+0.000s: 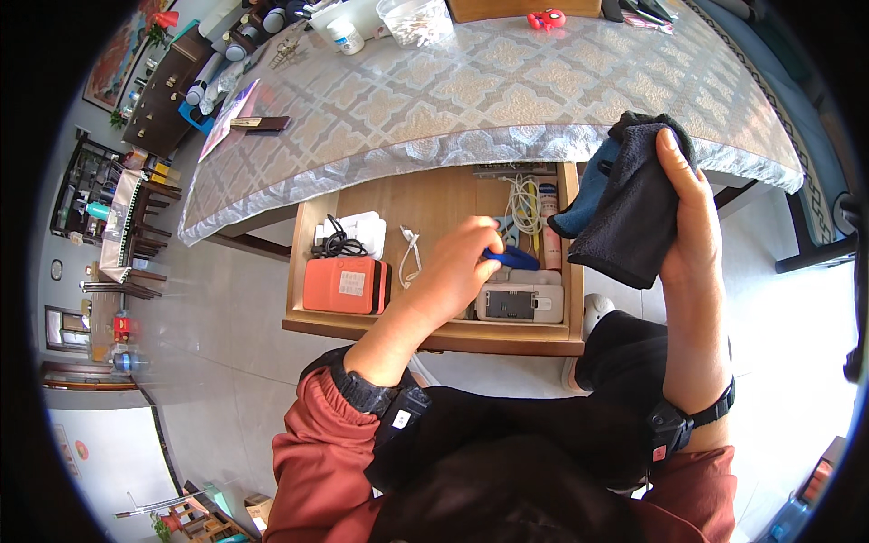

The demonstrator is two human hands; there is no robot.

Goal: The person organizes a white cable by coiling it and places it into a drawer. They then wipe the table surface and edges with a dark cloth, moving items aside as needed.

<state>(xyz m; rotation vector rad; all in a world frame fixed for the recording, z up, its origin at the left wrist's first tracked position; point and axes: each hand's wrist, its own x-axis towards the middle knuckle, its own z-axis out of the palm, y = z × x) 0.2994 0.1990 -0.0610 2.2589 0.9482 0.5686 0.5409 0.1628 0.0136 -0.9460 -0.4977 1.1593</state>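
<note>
My left hand [468,261] reaches into the open wooden drawer [434,330], its thumb and fingers closed on a blue object [514,258] whose kind I cannot tell. Beside it lie a coiled white cable [524,207], a pink tube [550,234] and a white case with a dark recess [519,303]. Raised over the drawer's right edge, my right hand [692,210] grips a folded dark grey and blue cloth [628,203]. At the drawer's left are an orange-red box [339,285], a black cable [341,239] on white items, and a short white cable [410,254].
Above the drawer stands a table with a patterned cover [489,88]. On it are a tub of cotton swabs [415,26], a white bottle [346,36], a red toy figure [546,20] and a dark folded item [261,124]. A dark-framed seat [815,254] stands at the right.
</note>
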